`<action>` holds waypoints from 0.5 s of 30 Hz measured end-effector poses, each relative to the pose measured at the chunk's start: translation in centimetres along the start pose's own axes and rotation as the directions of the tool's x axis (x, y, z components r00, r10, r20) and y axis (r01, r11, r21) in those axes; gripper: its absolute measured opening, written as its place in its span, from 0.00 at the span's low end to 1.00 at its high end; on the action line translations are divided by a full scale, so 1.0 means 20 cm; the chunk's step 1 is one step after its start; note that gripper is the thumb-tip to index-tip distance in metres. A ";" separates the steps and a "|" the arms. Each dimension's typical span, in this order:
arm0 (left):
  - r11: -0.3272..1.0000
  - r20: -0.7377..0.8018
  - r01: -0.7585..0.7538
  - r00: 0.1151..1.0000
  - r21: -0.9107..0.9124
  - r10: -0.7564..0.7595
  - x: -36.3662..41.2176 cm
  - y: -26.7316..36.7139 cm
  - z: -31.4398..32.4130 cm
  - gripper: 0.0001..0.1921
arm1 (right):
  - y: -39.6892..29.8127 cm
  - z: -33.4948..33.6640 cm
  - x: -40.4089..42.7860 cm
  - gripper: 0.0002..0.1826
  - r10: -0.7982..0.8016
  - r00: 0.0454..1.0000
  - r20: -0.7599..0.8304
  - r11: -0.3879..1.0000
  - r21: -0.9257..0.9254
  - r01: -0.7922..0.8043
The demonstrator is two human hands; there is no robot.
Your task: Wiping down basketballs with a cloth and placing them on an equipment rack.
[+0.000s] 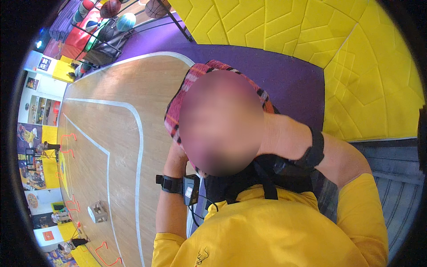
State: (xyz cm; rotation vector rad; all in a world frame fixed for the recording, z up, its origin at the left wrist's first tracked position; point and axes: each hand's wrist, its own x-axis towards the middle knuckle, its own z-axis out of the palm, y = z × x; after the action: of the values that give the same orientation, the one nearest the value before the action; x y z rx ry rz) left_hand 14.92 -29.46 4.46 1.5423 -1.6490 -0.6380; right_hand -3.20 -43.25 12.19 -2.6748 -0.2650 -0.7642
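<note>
A pink, black and orange plaid cloth (174,115) is held up in front of my chest, above the yellow shirt (267,233). A blurred oval covers its middle and most of both hands. My left hand (181,150) reaches up to the cloth's lower left edge; its fingers are hidden. A black strap with a small wired device (190,190) circles the left wrist. From the right, my right hand (275,133) extends into the blurred area beside the cloth, fingers not visible, with a black band (313,147) around that wrist. Whether either hand grips the cloth cannot be made out.
Yellow padded wall panels (360,76) stand ahead and right, beside purple flooring (293,80). A metal rack holds several balls (126,22) at upper left. On the wooden court (160,100) are a light plastic stool (97,212) and orange-red hurdle frames (108,255). People (50,146) stand far off.
</note>
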 end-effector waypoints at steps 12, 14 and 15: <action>0.763 -0.043 0.459 0.844 -0.454 -0.534 0.00 0.02 0.05 0.36 | 0.33 -0.13 -0.05 0.28 0.506 0.848 0.155 0.808 0.259 -0.530; 0.537 0.134 0.627 0.711 -0.564 -0.690 -0.09 -0.04 0.05 0.37 | 0.34 -0.14 -0.08 0.28 0.581 0.791 0.190 0.710 0.357 -0.607; 0.540 0.139 0.627 0.715 -0.562 -0.685 -0.10 0.00 0.06 0.37 | 0.35 -0.15 -0.10 0.28 0.648 0.725 0.234 0.590 0.447 -0.672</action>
State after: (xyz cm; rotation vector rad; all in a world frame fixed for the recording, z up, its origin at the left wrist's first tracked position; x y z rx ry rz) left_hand 13.83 -27.60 3.37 1.6493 -0.6078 -1.3035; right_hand -4.39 -50.91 11.50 -2.0249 0.4642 -0.3145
